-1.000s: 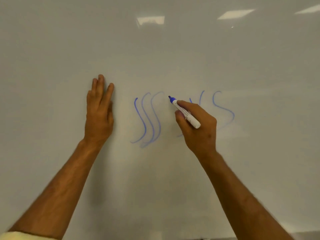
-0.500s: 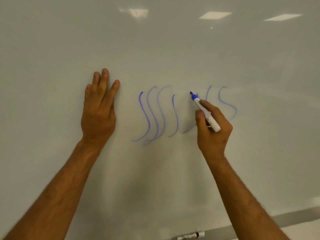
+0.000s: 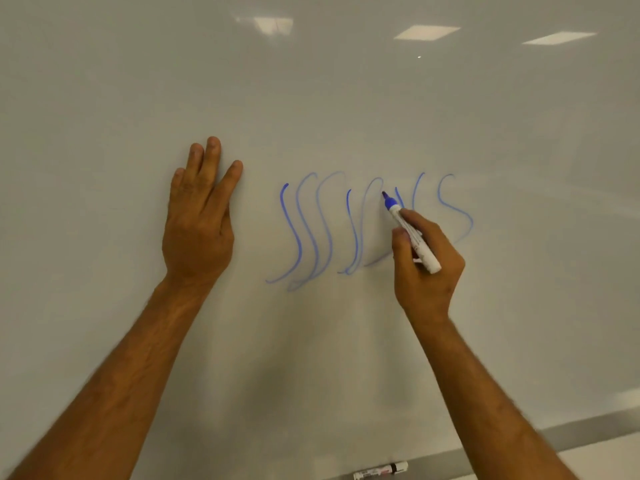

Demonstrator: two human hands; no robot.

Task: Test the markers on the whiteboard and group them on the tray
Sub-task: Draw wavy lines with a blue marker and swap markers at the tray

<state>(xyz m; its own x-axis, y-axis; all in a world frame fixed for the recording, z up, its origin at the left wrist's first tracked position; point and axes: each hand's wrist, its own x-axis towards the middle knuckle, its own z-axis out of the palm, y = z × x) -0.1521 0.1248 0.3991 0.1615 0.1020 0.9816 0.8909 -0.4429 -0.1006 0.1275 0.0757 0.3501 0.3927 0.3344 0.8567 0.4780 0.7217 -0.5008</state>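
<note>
Since half a second ago one more blue curve has appeared between the older strokes, and the right hand has shifted slightly toward 9 o'clock to draw it; the left hand has barely moved.

Nearest, at 6 o'clock along the board's lower edge, a second marker [image 3: 380, 470] with a dark end lies flat on the ledge, untouched. No tray shows in this view.

Further up, the right hand [image 3: 426, 268] has its fingers [image 3: 401, 239] closed around the blue marker [image 3: 412, 233], barrel slanting toward 5 o'clock, the tip touching the whiteboard [image 3: 346, 91] at the top of a stroke. At 9 o'clock from it, the left hand [image 3: 198, 223] lies flat on the board, fingers loosely spread, holding nothing, apparently steadying the body.

Around the tip runs a row of blue wavy lines [image 3: 304, 233], some strong, some pale.

By my reading, the testing step is in hand: this marker clearly writes, though faintly in places. The next move likely calls for lifting the tip, capping the marker if a cap is at hand, and carrying it down to the tray, wherever that sits, then picking up the marker on the ledge for its own test.
</note>
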